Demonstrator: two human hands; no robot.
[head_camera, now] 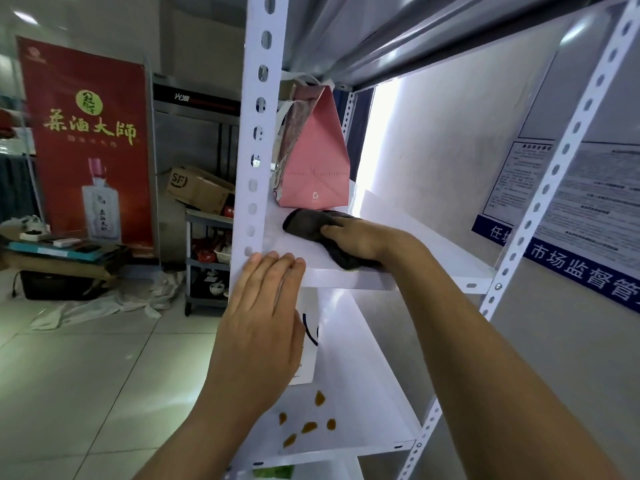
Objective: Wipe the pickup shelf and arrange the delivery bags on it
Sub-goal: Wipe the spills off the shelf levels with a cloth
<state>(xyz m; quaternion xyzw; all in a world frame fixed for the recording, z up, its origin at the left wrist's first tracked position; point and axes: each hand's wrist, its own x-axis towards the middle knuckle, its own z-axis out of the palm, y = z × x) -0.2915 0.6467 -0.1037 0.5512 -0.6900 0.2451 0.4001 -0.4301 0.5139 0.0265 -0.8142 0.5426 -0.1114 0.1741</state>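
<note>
A white metal shelf (433, 247) of a rack holds a pink paper bag (313, 161) standing at its back left. My right hand (360, 237) presses a dark cloth (308, 225) flat onto the shelf just in front of the bag, fingers lying over the cloth. My left hand (259, 327) rests with straight fingers on the shelf's front left corner beside the rack's upright post (256, 140). On the shelf below stands a white bag (308, 344), partly hidden by my left hand.
The lower shelf (367, 403) carries several brown stains (308, 426). A wall with a blue notice board (568, 202) runs on the right. To the left stand a red banner (86, 140), a cardboard box (197, 188), a small cart (207, 258) and a tiled floor (86, 375).
</note>
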